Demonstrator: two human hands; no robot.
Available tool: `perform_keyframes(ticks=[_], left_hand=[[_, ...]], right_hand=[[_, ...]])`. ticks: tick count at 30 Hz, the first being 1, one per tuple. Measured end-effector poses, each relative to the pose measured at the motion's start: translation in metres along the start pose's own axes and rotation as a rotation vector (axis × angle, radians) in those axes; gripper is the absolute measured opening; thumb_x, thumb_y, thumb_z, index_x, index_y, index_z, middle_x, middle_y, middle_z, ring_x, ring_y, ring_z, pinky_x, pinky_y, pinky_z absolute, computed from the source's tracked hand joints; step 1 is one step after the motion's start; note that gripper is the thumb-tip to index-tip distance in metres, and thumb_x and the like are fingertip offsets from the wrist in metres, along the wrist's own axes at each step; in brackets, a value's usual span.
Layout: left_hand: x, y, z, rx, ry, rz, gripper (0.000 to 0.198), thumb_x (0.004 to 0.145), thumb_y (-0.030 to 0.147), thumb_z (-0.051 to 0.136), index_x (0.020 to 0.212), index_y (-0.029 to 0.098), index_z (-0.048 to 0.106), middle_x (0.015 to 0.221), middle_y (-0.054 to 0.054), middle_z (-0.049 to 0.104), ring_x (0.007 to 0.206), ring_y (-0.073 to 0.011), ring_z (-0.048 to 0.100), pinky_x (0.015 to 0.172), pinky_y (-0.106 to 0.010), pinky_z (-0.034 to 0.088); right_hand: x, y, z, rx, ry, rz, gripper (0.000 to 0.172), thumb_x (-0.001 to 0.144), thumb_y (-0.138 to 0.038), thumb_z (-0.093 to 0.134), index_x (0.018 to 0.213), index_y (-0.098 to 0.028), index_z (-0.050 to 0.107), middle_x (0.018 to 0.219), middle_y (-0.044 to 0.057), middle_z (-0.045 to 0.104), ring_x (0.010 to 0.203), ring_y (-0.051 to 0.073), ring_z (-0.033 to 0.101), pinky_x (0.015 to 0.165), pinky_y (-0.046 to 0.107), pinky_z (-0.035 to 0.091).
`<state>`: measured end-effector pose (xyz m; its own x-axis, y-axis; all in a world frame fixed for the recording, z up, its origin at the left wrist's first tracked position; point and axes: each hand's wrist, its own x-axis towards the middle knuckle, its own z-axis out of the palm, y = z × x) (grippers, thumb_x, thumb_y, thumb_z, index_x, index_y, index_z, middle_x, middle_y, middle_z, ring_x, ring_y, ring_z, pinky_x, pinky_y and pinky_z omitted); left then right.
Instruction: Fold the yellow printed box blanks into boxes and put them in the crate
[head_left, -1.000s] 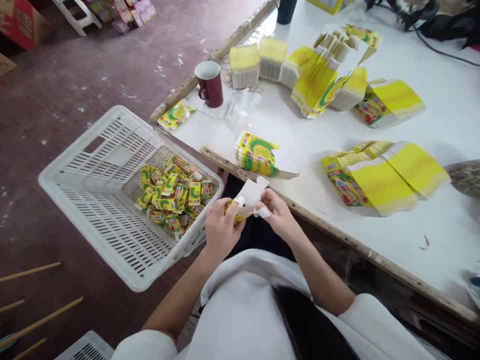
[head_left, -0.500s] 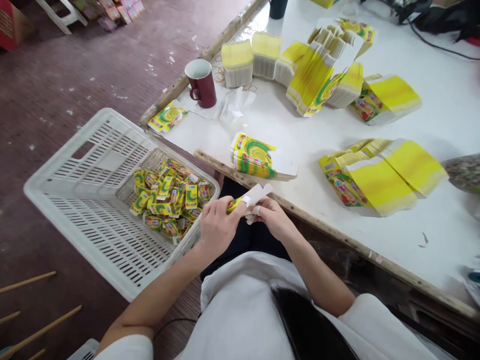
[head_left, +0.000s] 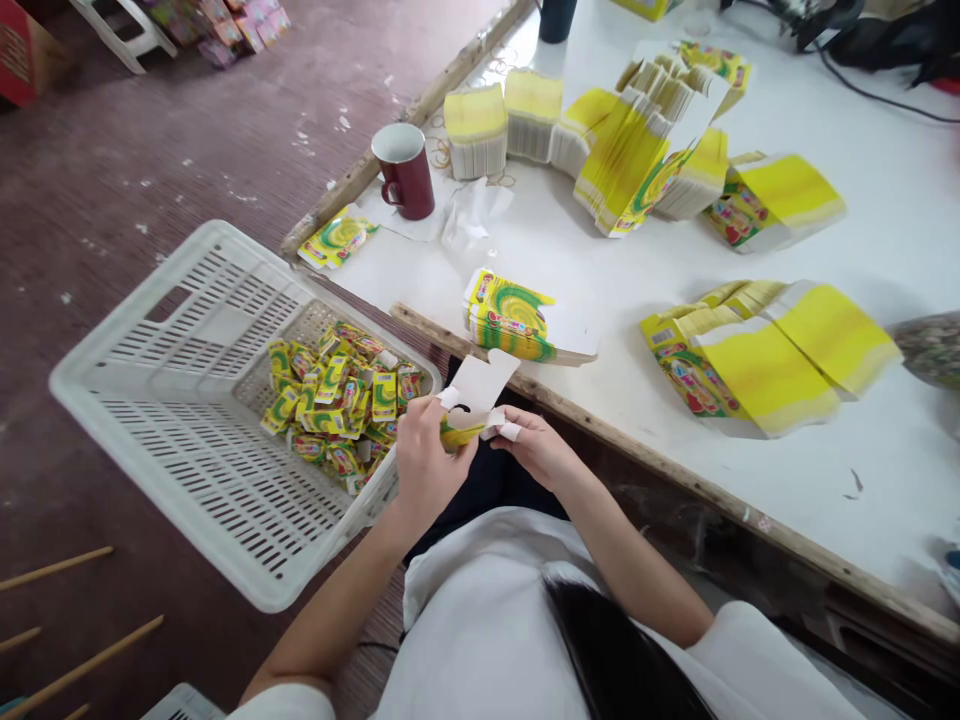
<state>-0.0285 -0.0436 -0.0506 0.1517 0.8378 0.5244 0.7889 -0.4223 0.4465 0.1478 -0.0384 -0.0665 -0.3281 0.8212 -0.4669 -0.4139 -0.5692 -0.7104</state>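
Between my two hands, over my lap, is a small yellow and green carton with its white inner flaps folded out. My left hand is closed round the carton's left side. At its right end, my right hand pinches a white flap; white tape wraps some of my fingertips. Just beyond, a stack of flat printed cartons lies at the table's edge. To my left stands a white plastic basket, with a heap of folded yellow cartons in it.
A maroon mug stands by the table's wooden edge, near a flat yellow carton. Bundles of carton blanks lie across the white table, with more stacks at the back. Wooden sticks show at lower left.
The carton has been turned and opened between my hands, so its broad white flap now stands up towards the table. My left hand has shifted slightly; the basket and stacks stay put.
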Motion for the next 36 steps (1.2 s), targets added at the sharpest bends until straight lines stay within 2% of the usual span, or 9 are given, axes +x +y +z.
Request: perform_keyframes(ticks=[2,4,9,13,18,24,29,34,36], left_hand=[[-0.003,0.001,0.000,-0.068,0.009,-0.061,0.063,0.079,0.026,0.077,0.132,0.020,0.042,0.110,-0.010,0.059,0.100,-0.0244,0.064,0.084,-0.035,0.052],[-0.005,0.003,0.000,-0.128,-0.007,-0.084,0.065,0.080,0.030,0.077,0.132,0.021,0.041,0.108,-0.008,0.059,0.097,-0.0233,0.065,0.081,-0.033,0.053],[-0.010,0.014,0.000,-0.222,-0.077,-0.064,0.062,0.080,0.029,0.076,0.130,0.022,0.041,0.105,-0.007,0.060,0.093,-0.0217,0.066,0.077,-0.031,0.054],[-0.010,0.018,0.000,-0.249,-0.060,-0.046,0.059,0.079,0.027,0.075,0.127,0.023,0.041,0.106,-0.007,0.058,0.092,-0.0220,0.065,0.076,-0.032,0.053],[-0.010,0.019,0.000,-0.242,-0.140,-0.010,0.056,0.077,0.019,0.068,0.125,0.023,0.039,0.107,-0.007,0.057,0.096,-0.0234,0.065,0.079,-0.035,0.054],[-0.011,0.018,0.003,-0.317,-0.205,-0.100,0.061,0.075,0.021,0.068,0.127,0.024,0.037,0.110,-0.008,0.059,0.097,-0.0238,0.067,0.079,-0.034,0.054],[-0.005,0.017,0.001,-0.395,-0.345,-0.241,0.064,0.076,0.026,0.069,0.128,0.024,0.033,0.106,-0.007,0.063,0.089,-0.0220,0.068,0.075,-0.033,0.054],[0.001,0.012,0.004,-0.428,-0.466,-0.224,0.069,0.076,0.027,0.067,0.134,0.022,0.028,0.107,-0.009,0.065,0.086,-0.0232,0.068,0.072,-0.035,0.054],[-0.001,0.010,0.008,-0.426,-0.468,-0.236,0.075,0.075,0.026,0.067,0.137,0.022,0.025,0.109,-0.010,0.064,0.088,-0.0245,0.068,0.072,-0.036,0.054]], right_hand=[[-0.005,0.000,0.001,-0.110,0.020,-0.116,0.039,0.076,-0.057,0.078,0.090,-0.022,0.070,0.095,0.002,0.071,0.089,0.017,0.064,0.082,0.028,0.052],[-0.009,-0.002,0.003,-0.156,-0.035,-0.190,0.050,0.081,-0.067,0.071,0.106,-0.024,0.070,0.111,0.005,0.071,0.103,0.021,0.065,0.091,0.033,0.052],[-0.011,-0.002,0.016,-0.116,-0.118,-0.251,0.059,0.086,-0.073,0.061,0.122,-0.027,0.067,0.116,0.008,0.072,0.116,0.026,0.065,0.099,0.041,0.052],[-0.011,-0.008,0.025,-0.046,-0.165,-0.173,0.064,0.080,-0.068,0.071,0.127,-0.025,0.067,0.118,0.008,0.073,0.117,0.028,0.065,0.103,0.043,0.051],[-0.014,-0.025,0.027,-0.006,-0.246,-0.035,0.071,0.073,-0.055,0.084,0.134,-0.023,0.066,0.116,0.008,0.075,0.117,0.029,0.066,0.109,0.045,0.047],[-0.010,-0.016,0.018,-0.077,-0.266,-0.120,0.067,0.081,-0.060,0.076,0.137,-0.026,0.063,0.131,0.008,0.070,0.124,0.028,0.064,0.115,0.045,0.042],[-0.014,-0.013,0.011,-0.367,-0.265,-0.331,0.063,0.094,-0.061,0.058,0.145,-0.024,0.056,0.146,0.009,0.061,0.137,0.030,0.054,0.120,0.047,0.038],[-0.020,-0.015,0.013,-0.795,-0.140,-0.477,0.064,0.100,-0.030,0.050,0.161,-0.023,0.029,0.163,0.010,0.041,0.146,0.026,0.046,0.122,0.044,0.037],[-0.020,-0.012,0.015,-0.852,-0.119,-0.550,0.065,0.099,-0.021,0.047,0.162,-0.024,0.028,0.162,0.009,0.041,0.147,0.025,0.045,0.122,0.043,0.038]])
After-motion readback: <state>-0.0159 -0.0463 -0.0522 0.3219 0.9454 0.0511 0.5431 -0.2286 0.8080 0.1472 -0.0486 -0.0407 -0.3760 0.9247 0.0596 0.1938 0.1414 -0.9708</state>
